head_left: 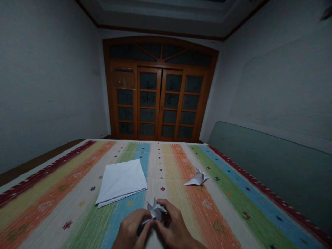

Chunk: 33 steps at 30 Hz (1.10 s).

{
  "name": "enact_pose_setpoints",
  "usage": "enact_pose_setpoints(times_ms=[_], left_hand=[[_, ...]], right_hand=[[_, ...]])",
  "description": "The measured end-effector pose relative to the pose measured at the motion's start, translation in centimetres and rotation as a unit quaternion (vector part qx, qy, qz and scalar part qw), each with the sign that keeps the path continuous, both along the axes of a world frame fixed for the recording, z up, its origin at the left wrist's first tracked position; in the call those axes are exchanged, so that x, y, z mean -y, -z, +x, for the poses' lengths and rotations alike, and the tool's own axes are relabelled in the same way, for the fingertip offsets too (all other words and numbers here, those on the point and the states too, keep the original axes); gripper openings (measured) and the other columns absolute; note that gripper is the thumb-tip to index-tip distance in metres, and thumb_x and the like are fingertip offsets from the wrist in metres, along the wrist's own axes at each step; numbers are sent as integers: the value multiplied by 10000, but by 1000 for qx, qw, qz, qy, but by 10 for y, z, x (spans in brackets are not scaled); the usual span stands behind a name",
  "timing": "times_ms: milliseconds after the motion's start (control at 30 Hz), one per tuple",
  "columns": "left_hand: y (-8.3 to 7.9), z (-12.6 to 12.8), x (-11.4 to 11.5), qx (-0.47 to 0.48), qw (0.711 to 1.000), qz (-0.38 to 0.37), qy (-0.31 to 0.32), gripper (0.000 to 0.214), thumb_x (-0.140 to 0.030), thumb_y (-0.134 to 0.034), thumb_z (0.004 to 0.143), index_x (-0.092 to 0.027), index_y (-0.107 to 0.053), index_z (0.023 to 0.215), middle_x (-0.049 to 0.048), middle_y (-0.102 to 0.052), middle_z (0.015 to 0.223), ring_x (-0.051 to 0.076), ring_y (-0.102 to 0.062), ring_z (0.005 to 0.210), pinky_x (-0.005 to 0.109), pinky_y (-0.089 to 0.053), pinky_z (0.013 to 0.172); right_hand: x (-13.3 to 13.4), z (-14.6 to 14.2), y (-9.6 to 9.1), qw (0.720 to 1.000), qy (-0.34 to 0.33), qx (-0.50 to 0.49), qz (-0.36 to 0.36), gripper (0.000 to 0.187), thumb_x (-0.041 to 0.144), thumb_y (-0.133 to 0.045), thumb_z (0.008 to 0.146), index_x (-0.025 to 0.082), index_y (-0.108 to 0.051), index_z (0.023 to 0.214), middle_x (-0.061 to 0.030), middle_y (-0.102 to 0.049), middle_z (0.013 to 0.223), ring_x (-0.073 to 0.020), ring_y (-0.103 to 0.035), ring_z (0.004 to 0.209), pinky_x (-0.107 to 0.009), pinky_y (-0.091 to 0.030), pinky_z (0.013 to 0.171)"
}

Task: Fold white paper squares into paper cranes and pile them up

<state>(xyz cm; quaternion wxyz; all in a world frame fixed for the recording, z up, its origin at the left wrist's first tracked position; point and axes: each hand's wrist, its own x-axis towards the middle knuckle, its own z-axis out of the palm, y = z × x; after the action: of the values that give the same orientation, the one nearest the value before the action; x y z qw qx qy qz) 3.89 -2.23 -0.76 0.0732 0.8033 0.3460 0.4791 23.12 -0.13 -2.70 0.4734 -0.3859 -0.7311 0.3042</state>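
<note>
A small folded white paper figure (155, 210) is held between both hands near the front of the table. My left hand (133, 224) pinches its lower left part between thumb and fingers. On the other side, my right hand (173, 221) has its fingers curled around the right part, thumb at the bottom. The thumbs meet close together, and the paper's lower part is hidden by them. Pointed flaps stick up above the fingers. Farther right lies another folded paper figure (199, 177), shaped like an origami crane, apart from both hands.
A stack of white paper sheets (123, 180) lies left of centre on the striped tablecloth (85, 193). A pale green bench back or board (272, 166) runs along the right side. Beyond the table stand wooden doors with glass panes (158, 100).
</note>
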Motion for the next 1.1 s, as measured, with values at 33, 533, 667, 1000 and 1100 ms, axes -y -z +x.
enact_pose_setpoints(times_ms=[33,533,667,1000,1100], left_hand=[[1,0,0,-4,1000,-3,-7,163,-318,-546,1065,-228,-649,977,26,-751,843,190,-749,740,230,-571,675],[-5,-2,-2,5,1000,-8,6,198,-69,-517,921,-238,-592,851,-15,-705,726,160,-702,610,191,-521,591],[-9,-2,-1,-5,1000,-9,11,223,-57,-502,915,-239,-628,883,-13,-716,737,157,-707,617,193,-533,609],[-12,0,-1,5,1000,-9,29,200,-83,-540,909,-242,-660,917,-11,-750,775,160,-739,661,192,-559,623],[-13,-1,1,12,999,-5,36,204,-78,-538,896,-240,-660,917,-10,-751,772,162,-742,663,197,-571,634]], right_hand=[[1,0,-2,1000,-6,-3,8,388,286,-698,848,194,-616,1215,-93,-706,1029,-171,-638,692,-250,-522,608],[2,9,6,996,-87,-21,16,558,344,-772,815,221,-582,1325,-126,-653,1186,-264,-653,998,-342,-572,832],[4,15,-1,991,-109,-62,38,370,355,-547,990,261,-624,1339,-119,-642,1194,-281,-637,1083,-421,-565,914],[2,1,-15,982,-128,-137,-34,248,355,-649,942,227,-681,1153,-61,-597,1009,-166,-647,719,-272,-538,627],[3,-1,-17,980,-108,-157,-61,208,268,-716,862,217,-664,1057,-40,-605,977,-164,-661,728,-260,-531,636]])
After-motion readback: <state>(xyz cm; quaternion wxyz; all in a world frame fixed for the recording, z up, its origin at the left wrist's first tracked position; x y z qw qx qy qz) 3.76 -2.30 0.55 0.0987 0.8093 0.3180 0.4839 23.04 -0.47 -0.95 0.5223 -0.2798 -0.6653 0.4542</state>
